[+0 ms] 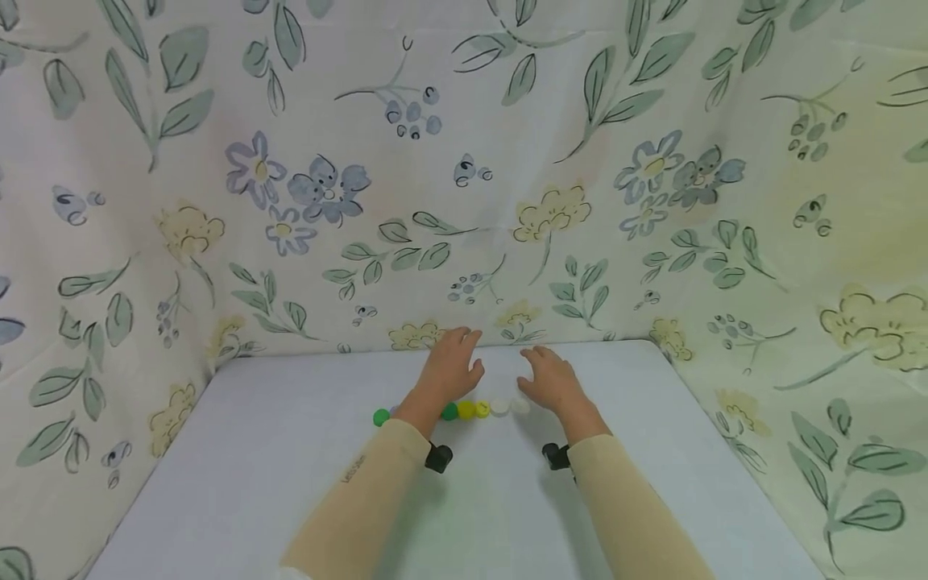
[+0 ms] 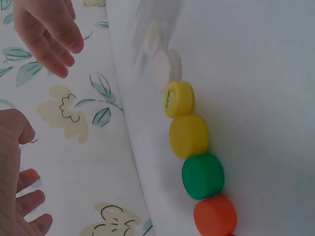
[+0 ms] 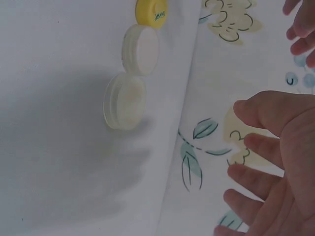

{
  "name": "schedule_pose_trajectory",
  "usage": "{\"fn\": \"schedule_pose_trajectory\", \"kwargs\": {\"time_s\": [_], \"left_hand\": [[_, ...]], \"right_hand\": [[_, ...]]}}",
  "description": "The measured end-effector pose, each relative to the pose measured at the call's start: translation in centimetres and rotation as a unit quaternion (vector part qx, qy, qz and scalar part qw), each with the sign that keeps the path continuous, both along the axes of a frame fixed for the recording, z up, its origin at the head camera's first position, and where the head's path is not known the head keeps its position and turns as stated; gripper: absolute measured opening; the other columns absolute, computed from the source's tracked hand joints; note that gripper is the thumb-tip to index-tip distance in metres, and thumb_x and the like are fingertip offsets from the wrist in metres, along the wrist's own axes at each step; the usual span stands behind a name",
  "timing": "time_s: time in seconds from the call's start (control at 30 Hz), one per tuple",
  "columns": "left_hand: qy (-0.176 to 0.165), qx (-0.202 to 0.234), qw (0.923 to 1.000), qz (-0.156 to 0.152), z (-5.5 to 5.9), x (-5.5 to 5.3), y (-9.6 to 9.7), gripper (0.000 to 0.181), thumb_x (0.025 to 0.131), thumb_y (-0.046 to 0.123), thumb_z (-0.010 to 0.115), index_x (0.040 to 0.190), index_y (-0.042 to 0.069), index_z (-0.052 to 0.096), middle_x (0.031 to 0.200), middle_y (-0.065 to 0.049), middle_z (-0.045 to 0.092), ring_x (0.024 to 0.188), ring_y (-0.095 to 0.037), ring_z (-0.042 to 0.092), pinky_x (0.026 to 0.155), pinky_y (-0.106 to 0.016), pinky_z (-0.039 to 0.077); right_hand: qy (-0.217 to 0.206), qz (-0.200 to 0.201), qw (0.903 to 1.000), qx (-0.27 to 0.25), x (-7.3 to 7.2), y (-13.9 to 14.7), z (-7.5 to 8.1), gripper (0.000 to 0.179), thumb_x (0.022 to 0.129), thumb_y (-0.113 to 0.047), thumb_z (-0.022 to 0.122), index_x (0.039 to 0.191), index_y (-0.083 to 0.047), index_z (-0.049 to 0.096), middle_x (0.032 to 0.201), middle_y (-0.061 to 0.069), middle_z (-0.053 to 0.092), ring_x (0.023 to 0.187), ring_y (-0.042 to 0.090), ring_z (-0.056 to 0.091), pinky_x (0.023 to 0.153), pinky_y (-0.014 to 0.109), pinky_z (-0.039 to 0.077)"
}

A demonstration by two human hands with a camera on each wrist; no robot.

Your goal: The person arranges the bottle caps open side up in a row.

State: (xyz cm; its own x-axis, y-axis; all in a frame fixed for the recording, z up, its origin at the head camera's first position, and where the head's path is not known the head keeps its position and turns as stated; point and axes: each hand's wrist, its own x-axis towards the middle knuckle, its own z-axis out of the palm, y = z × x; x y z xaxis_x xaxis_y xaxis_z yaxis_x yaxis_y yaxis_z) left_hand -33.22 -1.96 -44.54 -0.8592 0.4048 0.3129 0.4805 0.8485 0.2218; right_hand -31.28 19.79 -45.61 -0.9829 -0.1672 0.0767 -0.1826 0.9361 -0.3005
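A row of bottle caps lies on the white table. From the right come a translucent cap (image 3: 125, 102), a white cap (image 3: 141, 50), a yellow cap with dark writing (image 2: 179, 100), a plain yellow cap (image 2: 189, 136), a green cap (image 2: 203, 177) and an orange cap (image 2: 215, 216). Another green cap (image 1: 381, 417) marks the left end in the head view. My left hand (image 1: 451, 366) hovers over the row, its forearm hiding some caps. Above the right end floats my right hand (image 1: 548, 377). Both hands have loosely spread fingers and hold nothing.
The white tabletop (image 1: 268, 467) ends at a floral cloth (image 1: 464, 266) hanging behind it and along both sides. Each wrist wears a small black camera, one by the left sleeve (image 1: 438, 457) and one by the right (image 1: 556, 456).
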Motion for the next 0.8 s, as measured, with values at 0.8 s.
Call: {"fn": "schedule_pose_trajectory", "kwargs": {"time_s": [0.8], "left_hand": [[-0.087, -0.024, 0.9953, -0.033, -2.0, 0.3, 3.0, 0.056, 0.101, 0.034, 0.061, 0.15, 0.01, 0.05, 0.15, -0.012, 0.049, 0.141, -0.029, 0.042, 0.116, -0.044, 0.037]], "right_hand": [[-0.084, 0.001, 0.9963, -0.021, 0.3, 1.2, -1.3, 0.045, 0.092, -0.022, 0.076, 0.133, -0.005, 0.066, 0.123, 0.015, 0.066, 0.114, 0.034, 0.063, 0.098, 0.052, 0.051]]}}
